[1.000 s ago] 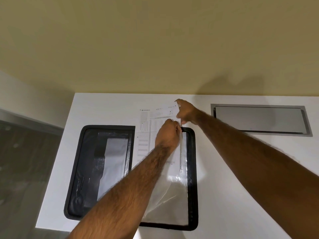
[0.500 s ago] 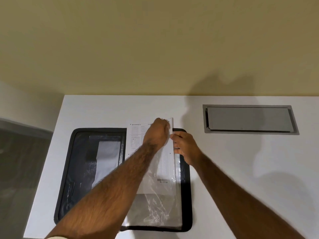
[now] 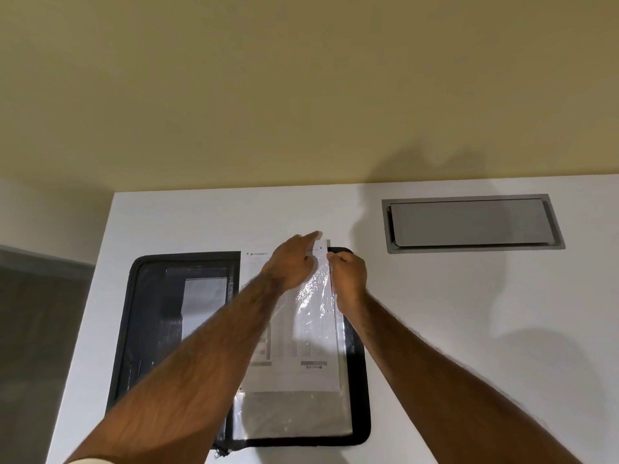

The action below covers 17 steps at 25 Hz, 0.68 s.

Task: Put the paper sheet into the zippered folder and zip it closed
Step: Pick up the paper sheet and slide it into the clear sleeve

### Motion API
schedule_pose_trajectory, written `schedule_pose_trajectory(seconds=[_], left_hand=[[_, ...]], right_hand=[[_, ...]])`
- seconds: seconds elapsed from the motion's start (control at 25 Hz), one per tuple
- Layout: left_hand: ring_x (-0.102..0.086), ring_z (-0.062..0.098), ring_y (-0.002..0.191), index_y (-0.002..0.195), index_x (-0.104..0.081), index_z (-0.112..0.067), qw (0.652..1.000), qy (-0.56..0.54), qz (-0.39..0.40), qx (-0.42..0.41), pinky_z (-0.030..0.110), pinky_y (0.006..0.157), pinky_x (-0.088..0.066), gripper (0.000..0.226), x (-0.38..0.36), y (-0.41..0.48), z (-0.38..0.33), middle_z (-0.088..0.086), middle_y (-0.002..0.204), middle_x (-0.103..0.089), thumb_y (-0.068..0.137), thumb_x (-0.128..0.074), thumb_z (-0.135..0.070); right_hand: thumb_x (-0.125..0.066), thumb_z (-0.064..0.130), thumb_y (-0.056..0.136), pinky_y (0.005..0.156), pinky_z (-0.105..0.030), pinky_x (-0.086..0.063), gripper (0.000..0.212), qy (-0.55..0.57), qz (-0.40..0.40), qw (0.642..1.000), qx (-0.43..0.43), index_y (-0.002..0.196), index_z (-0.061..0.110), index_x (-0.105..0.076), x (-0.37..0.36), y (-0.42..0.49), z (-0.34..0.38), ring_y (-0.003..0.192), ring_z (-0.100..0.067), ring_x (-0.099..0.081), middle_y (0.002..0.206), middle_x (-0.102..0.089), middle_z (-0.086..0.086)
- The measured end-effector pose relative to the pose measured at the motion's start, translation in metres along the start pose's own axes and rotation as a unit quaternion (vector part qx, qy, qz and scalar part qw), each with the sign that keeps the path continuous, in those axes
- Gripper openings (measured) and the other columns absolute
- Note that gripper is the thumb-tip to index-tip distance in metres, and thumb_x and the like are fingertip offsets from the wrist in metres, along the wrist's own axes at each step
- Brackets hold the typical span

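The black zippered folder [image 3: 134, 329] lies open and flat on the white table. On its right half, the printed paper sheet [image 3: 301, 373] sits partly inside a clear plastic sleeve [image 3: 294, 416], and its top edge sticks out past the folder's far rim. My left hand [image 3: 291, 262] rests on the sheet's top right corner, index finger stretched over the edge and thumb below it. My right hand [image 3: 348, 272] pinches the sleeve's right edge near the top and lifts the plastic. My left forearm hides the sheet's left middle.
The white table [image 3: 452, 329] ends at a beige wall. A grey recessed cable hatch [image 3: 469, 224] is set into the table at the far right. The folder's left half holds a dark pocket with a grey insert [image 3: 204, 296]. A dark floor lies beyond the table's left edge.
The sheet has slid further down into the sleeve. My right hand dropped from the sheet's top corner to the sleeve's right edge. My left hand stayed at the sheet's top.
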<state>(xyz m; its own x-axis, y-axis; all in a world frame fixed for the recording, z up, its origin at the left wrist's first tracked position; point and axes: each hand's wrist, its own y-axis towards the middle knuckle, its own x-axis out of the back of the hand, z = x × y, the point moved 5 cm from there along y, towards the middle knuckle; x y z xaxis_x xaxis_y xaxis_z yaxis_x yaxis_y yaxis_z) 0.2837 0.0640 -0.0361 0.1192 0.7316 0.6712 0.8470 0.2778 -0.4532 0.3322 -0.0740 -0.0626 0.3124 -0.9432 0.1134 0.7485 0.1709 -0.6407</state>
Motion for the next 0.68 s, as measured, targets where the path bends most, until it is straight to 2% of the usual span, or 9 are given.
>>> schedule_pose_trajectory(seconds=[0.12, 0.24, 0.36, 0.48, 0.6, 0.68], left_hand=[[-0.053, 0.027, 0.129, 0.154, -0.038, -0.023, 1.0, -0.006, 0.001, -0.007, 0.042, 0.111, -0.042, 0.061, -0.006, -0.015, -0.001, 0.009, 0.139, -0.058, 0.094, -0.052, -0.017], [-0.06, 0.025, 0.117, 0.142, -0.051, -0.023, 0.999, 0.01, -0.018, -0.033, 0.039, 0.1, -0.048, 0.053, -0.013, -0.034, -0.001, 0.005, 0.127, -0.065, 0.09, -0.053, -0.016], [-0.055, 0.023, 0.11, 0.141, -0.055, -0.02, 0.997, 0.016, -0.051, -0.049, 0.036, 0.096, -0.047, 0.052, -0.018, -0.044, 0.002, 0.006, 0.123, -0.057, 0.09, -0.055, -0.013], [-0.056, 0.026, 0.113, 0.139, -0.054, -0.013, 0.994, 0.049, -0.07, -0.061, 0.039, 0.1, -0.045, 0.049, -0.018, -0.042, -0.001, 0.009, 0.123, -0.06, 0.09, -0.058, -0.014], [-0.056, 0.027, 0.115, 0.14, -0.051, -0.01, 0.991, 0.066, -0.103, -0.063, 0.039, 0.105, -0.042, 0.05, -0.017, -0.043, -0.003, 0.009, 0.129, -0.061, 0.091, -0.059, -0.015], [-0.058, 0.028, 0.108, 0.136, -0.053, -0.011, 0.988, 0.089, -0.115, -0.047, 0.039, 0.1, -0.042, 0.046, -0.017, -0.048, 0.005, 0.009, 0.12, -0.064, 0.09, -0.058, -0.017]], right_hand=[[-0.059, 0.007, 0.092, 0.063, -0.022, -0.044, 0.014, 0.041, -0.021, 0.999, -0.014, 0.093, 0.007, -0.072, -0.003, 0.0, -0.001, 0.069, -0.011, -0.055, 0.08, -0.065, 0.002], [-0.058, 0.004, 0.089, 0.061, -0.024, -0.045, 0.013, 0.065, -0.029, 0.997, -0.023, 0.082, 0.007, -0.068, -0.006, 0.0, -0.001, 0.068, -0.017, -0.056, 0.074, -0.063, 0.0], [-0.059, 0.002, 0.088, 0.061, -0.027, -0.047, 0.016, 0.093, -0.014, 0.995, -0.042, 0.074, 0.007, -0.064, -0.011, -0.003, -0.001, 0.066, -0.021, -0.056, 0.071, -0.061, -0.007], [-0.057, 0.004, 0.094, 0.055, -0.022, -0.052, 0.017, 0.103, -0.011, 0.994, -0.034, 0.078, 0.007, -0.064, -0.011, -0.006, -0.002, 0.063, -0.018, -0.06, 0.073, -0.063, -0.007], [-0.055, -0.001, 0.092, 0.063, -0.028, -0.053, 0.012, 0.108, -0.008, 0.994, -0.019, 0.092, -0.003, -0.067, -0.01, -0.006, -0.003, 0.071, -0.024, -0.062, 0.082, -0.066, -0.013], [-0.055, -0.001, 0.089, 0.066, -0.031, -0.054, 0.014, 0.076, -0.016, 0.997, -0.006, 0.087, -0.003, -0.069, -0.012, -0.007, -0.002, 0.073, -0.025, -0.063, 0.084, -0.067, -0.015]])
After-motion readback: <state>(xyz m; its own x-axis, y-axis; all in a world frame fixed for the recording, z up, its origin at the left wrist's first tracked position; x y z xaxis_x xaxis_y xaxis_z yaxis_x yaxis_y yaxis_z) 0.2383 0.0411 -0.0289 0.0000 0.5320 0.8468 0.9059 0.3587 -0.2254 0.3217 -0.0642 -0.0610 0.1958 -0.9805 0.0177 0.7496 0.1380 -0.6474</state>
